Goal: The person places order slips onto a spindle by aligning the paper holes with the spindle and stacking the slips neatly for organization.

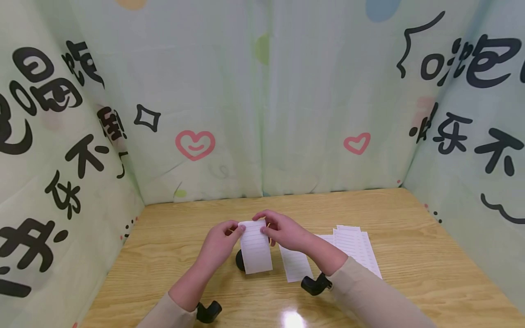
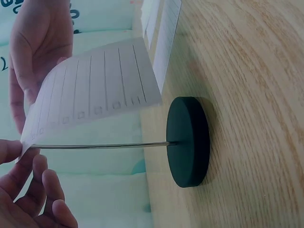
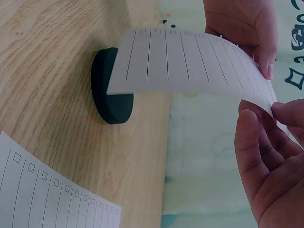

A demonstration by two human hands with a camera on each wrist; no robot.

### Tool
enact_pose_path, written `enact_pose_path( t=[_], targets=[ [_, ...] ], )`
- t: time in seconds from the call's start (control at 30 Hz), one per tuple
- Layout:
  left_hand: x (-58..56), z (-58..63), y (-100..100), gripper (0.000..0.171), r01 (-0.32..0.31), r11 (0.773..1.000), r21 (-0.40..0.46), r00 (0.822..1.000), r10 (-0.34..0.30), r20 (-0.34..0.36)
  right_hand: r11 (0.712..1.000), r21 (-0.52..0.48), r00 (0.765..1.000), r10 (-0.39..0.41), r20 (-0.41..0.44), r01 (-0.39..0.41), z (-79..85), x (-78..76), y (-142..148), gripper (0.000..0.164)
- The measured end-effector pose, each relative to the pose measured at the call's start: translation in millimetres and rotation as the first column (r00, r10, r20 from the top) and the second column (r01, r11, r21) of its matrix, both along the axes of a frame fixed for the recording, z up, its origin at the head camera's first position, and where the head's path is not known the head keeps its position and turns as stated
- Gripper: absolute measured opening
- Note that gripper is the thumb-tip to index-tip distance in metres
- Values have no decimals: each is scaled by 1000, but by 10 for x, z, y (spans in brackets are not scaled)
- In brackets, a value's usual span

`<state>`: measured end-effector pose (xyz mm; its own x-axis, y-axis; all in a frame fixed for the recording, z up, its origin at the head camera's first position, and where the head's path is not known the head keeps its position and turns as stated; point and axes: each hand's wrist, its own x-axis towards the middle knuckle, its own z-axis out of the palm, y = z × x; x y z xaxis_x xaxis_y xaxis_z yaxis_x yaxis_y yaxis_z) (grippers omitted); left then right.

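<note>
A lined paper slip (image 1: 257, 253) with small checkboxes hangs upright between both hands. My left hand (image 1: 219, 241) pinches its upper left corner between thumb and fingers. At the upper right edge, my right hand (image 1: 285, 233) pinches the same slip. Behind the paper stands a holder with a round black base (image 2: 188, 142) and a thin metal rod (image 2: 104, 146). The rod's top reaches the paper's upper edge beside the left fingertips; whether it grips the paper is hidden. In the right wrist view the slip (image 3: 180, 61) bows, and its lower end partly covers the base.
One lined sheet (image 1: 296, 264) lies on the wooden table (image 1: 184, 241) right of the stand. Several more overlapping lined sheets (image 1: 354, 243) lie farther right, partly behind the right forearm. Printed curtains (image 1: 262, 114) enclose the table's back and sides.
</note>
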<state>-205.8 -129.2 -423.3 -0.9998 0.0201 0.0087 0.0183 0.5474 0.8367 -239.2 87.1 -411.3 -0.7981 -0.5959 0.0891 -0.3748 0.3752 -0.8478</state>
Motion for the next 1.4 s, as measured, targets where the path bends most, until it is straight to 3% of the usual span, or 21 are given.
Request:
enact_pose_path(
  t=[0.8,1.2,1.4],
  targets=[
    [1,53,22,26,5,1000,-24,1000,-5,22,1000,15,1000,1,16,-1,5,14,6,29],
    [20,6,-5,31,15,1000,21,999,-16,34,1000,6,999,-6,34,6,-16,20,-3,29],
    [25,25,0,25,-16,999,47,999,14,51,1000,5,999,-9,36,9,-12,27,-4,29]
  ],
)
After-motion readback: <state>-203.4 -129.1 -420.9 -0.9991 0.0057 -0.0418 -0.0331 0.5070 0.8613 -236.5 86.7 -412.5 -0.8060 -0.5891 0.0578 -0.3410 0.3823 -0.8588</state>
